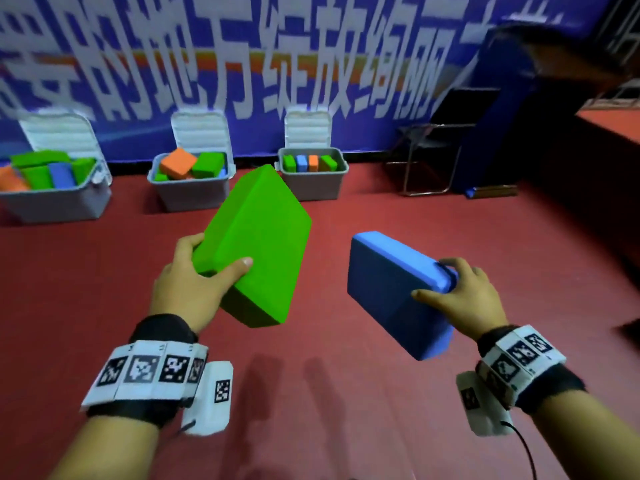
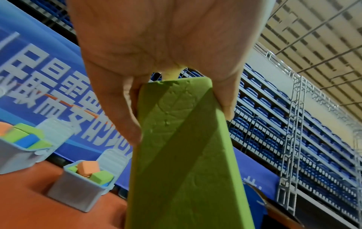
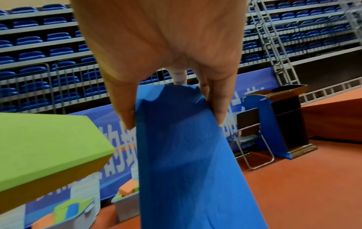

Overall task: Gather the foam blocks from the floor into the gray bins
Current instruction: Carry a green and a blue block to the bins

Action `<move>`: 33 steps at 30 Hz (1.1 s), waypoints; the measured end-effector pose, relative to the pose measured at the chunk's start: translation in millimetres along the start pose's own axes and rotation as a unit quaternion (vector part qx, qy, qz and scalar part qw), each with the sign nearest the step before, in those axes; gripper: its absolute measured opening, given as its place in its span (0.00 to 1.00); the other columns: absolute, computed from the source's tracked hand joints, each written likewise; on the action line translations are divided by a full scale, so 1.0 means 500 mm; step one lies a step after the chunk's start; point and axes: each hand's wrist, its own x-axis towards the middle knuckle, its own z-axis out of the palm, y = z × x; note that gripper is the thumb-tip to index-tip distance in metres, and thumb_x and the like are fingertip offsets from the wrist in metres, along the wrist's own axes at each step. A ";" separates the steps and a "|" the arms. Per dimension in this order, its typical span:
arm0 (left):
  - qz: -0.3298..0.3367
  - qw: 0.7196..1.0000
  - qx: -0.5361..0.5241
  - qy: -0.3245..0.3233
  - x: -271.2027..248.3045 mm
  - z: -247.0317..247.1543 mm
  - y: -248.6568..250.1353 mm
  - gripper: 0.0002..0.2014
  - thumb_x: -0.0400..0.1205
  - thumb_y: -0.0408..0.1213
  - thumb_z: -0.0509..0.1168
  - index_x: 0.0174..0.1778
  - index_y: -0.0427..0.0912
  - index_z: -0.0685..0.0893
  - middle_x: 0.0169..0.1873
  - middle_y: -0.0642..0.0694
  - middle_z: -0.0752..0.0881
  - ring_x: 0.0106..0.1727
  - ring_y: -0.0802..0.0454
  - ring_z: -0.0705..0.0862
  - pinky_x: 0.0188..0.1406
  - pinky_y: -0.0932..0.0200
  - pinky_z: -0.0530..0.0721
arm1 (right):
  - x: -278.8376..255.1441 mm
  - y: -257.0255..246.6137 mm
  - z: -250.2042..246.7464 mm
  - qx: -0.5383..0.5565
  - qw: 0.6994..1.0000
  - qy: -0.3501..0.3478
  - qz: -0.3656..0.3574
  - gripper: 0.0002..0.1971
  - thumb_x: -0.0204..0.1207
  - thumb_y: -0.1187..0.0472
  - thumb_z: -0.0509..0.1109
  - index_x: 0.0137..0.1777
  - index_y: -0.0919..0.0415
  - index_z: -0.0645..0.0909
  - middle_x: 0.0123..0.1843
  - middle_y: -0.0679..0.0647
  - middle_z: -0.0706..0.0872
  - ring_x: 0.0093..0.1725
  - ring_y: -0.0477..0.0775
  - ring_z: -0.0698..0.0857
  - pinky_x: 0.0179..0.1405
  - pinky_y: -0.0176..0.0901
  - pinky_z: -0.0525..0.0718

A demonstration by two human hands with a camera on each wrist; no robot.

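My left hand (image 1: 194, 282) grips a green foam block (image 1: 258, 244) by its near end, thumb on top; the block (image 2: 184, 155) fills the left wrist view below the hand (image 2: 156, 62). My right hand (image 1: 460, 296) grips a blue foam block (image 1: 394, 292) by its right end; the block (image 3: 182, 155) hangs from the hand (image 3: 164, 54) in the right wrist view. Both blocks are held above the red floor. Three gray bins stand along the far wall: left bin (image 1: 52, 206), middle bin (image 1: 188, 194), right bin (image 1: 313, 185). All hold coloured blocks.
Each bin's white lid (image 1: 201, 133) leans open against the blue banner wall (image 1: 311, 64). A folding chair (image 1: 433, 157) and a blue lectern (image 1: 498, 109) stand at the right. A dark raised platform (image 1: 606, 161) borders the far right. Red floor (image 1: 311, 393) lies between me and the bins.
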 end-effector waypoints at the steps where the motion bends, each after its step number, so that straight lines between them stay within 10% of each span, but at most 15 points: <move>1: 0.000 1.000 -0.014 0.005 0.025 0.013 0.014 0.35 0.64 0.62 0.75 0.65 0.56 0.73 0.52 0.49 0.85 0.53 0.44 0.85 0.50 0.52 0.80 | 0.031 0.004 -0.016 0.005 1.000 0.008 0.001 0.33 0.60 0.45 0.81 0.65 0.48 0.75 0.61 0.56 0.80 0.59 0.59 0.78 0.51 0.44 0.71; 7: -0.015 0.998 -0.048 0.030 0.197 0.057 0.076 0.39 0.51 0.72 0.70 0.58 0.65 0.71 0.50 0.49 0.85 0.49 0.44 0.86 0.44 0.41 0.87 | 0.201 -0.030 -0.068 0.029 0.998 0.039 -0.034 0.31 0.58 0.44 0.81 0.62 0.45 0.76 0.57 0.52 0.81 0.51 0.52 0.77 0.50 0.46 0.73; 12: -0.036 0.997 -0.059 0.030 0.356 0.083 0.076 0.28 0.63 0.54 0.80 0.56 0.62 0.75 0.46 0.48 0.85 0.43 0.47 0.87 0.33 0.44 0.89 | 0.358 -0.103 0.004 0.087 0.994 0.046 -0.051 0.32 0.57 0.50 0.84 0.61 0.47 0.75 0.59 0.51 0.81 0.53 0.50 0.76 0.50 0.46 0.72; 33: -0.117 0.990 -0.072 0.017 1.312 0.249 0.041 0.32 0.43 0.71 0.69 0.45 0.78 0.71 0.46 0.45 0.85 0.46 0.43 0.86 0.46 0.46 0.87 | 1.187 -0.481 0.241 0.116 0.986 0.120 0.007 0.34 0.44 0.64 0.90 0.52 0.56 0.80 0.46 0.63 0.85 0.44 0.64 0.83 0.48 0.55 0.78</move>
